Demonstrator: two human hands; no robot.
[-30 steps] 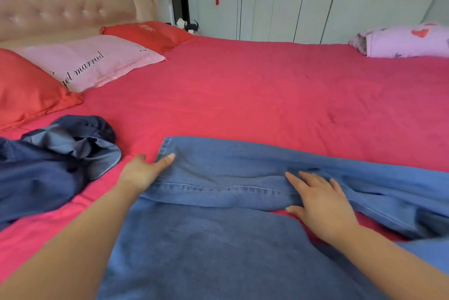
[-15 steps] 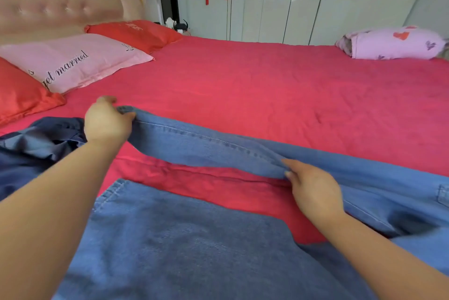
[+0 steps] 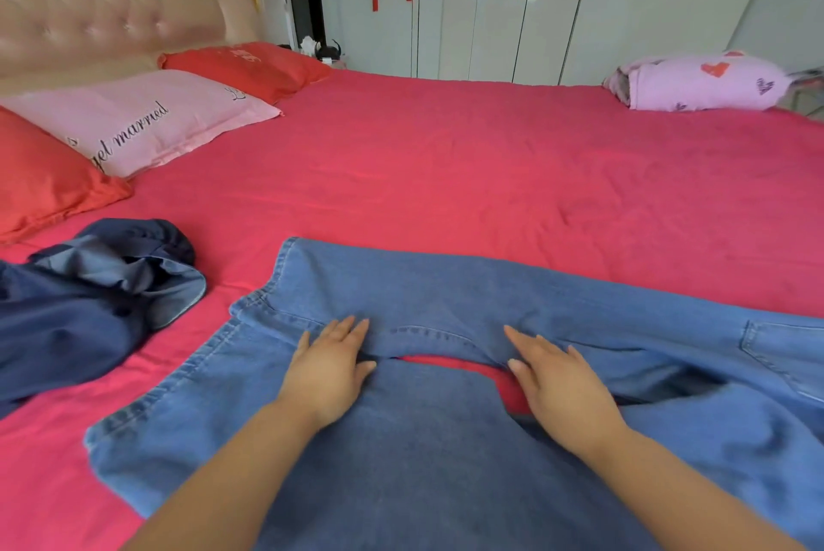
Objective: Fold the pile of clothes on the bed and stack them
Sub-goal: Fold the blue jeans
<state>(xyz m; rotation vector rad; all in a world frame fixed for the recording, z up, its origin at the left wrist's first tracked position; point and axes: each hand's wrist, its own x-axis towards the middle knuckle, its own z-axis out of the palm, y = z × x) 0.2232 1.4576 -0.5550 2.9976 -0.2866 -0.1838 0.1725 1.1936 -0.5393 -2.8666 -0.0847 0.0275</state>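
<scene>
A pair of light blue jeans (image 3: 446,461) lies spread across the near part of the red bed (image 3: 446,171), one leg stretched to the right behind the other. My left hand (image 3: 330,367) rests flat on the denim, fingers apart. My right hand (image 3: 562,385) lies flat too, over the gap where red sheet shows between the two legs. Neither hand grips the cloth. A crumpled dark navy garment (image 3: 89,309) with a lighter blue lining sits to the left of the jeans.
A pink pillow (image 3: 142,122) and red pillows (image 3: 40,180) lie against the tufted headboard at the left. A folded pink blanket with hearts (image 3: 700,82) sits at the far right edge. White wardrobe doors stand beyond the bed.
Half a second ago my hands held one jeans leg lifted off the sheet. That leg now lies down on the bed, and both hands have let go and press flat on the denim.
</scene>
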